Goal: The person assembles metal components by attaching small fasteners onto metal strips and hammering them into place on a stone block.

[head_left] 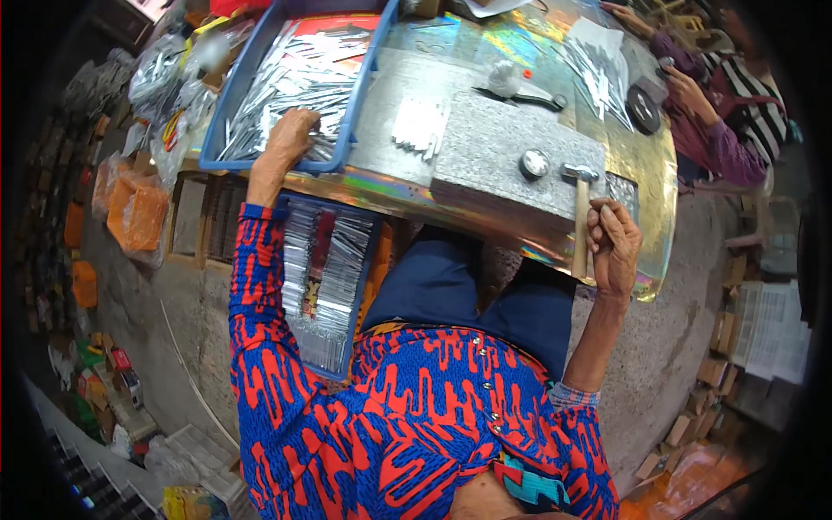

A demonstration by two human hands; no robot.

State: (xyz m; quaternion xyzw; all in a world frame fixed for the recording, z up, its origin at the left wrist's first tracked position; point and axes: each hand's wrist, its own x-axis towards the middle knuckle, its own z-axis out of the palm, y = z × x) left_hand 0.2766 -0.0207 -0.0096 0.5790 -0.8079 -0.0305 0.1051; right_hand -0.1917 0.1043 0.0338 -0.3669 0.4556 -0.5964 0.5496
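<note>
My left hand [293, 139] reaches into the near end of a blue plastic tray [211, 117] heaped with loose silvery metal strips [286, 78]. Its fingers are curled down among the strips; whatever they pinch is hidden. At the right, my right hand [617, 247] has its fingers bent around the wooden handle of a hammer [580, 221]. The hammer's head lies on a grey speckled stone block [494, 143], and the handle sticks out past the near edge. A small round metal piece [534, 164] sits on the block beside the hammer head.
Left of the block lies a row of pale strips [419, 126]. A dark-handled tool [524, 97] rests at its far edge. More strips fill a second blue tray [325, 277] below the table edge. Across the table's right end a co-worker's hand [691, 94] is near a black roll [642, 109].
</note>
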